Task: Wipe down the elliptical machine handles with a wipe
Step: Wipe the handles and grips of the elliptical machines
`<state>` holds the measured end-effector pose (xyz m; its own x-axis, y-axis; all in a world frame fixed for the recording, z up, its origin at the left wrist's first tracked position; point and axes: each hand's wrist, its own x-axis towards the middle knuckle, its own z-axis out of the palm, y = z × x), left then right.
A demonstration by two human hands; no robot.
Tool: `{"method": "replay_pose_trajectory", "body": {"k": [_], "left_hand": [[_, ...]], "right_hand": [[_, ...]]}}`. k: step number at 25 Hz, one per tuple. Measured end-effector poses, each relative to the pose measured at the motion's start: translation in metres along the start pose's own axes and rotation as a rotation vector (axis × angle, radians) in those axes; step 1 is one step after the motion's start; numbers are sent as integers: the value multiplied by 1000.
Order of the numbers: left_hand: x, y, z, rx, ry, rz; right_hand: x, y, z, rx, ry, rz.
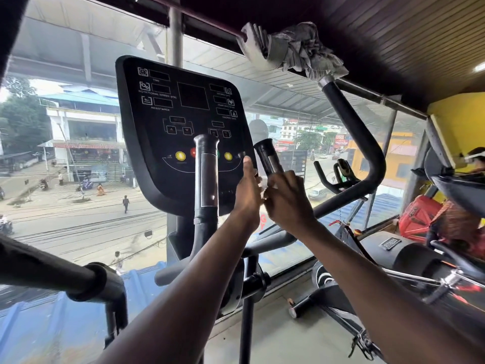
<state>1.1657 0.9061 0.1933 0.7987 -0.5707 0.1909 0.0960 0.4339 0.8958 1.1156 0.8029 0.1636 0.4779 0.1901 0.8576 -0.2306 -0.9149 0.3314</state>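
So your right hand [287, 199] grips the short handle [267, 160] by the console [181, 132], left hand [248, 191] pinching a white wipe [263, 183] beside it.

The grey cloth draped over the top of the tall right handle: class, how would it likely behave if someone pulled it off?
The grey cloth is probably floppy: it lies crumpled in folds over the tall right handle. It looks light for its size, since it stays bunched on a narrow tube end. It might slide off easily, as nothing visibly ties it down.
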Motion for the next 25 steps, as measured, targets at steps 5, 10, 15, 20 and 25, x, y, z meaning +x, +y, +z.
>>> {"method": "replay_pose_trajectory", "body": {"k": [5,10,15,20,25], "left_hand": [[-7,-12,1,9,16,-28],[-11,-16,-5,-7,18,-34],[-18,-34,-3,-5,7,-84],[-26,-50,-3,-7,-2,-124],[-29,-58,-3,6,-18,-131]], "right_hand": [[9,-2,-4,215,140,285],[-42,9,-6,221,185,146],[-56,-13,-5,274,209,286],[-77,-5,-10,348,238,469],[-120,-16,-3,279,144,338]]}}
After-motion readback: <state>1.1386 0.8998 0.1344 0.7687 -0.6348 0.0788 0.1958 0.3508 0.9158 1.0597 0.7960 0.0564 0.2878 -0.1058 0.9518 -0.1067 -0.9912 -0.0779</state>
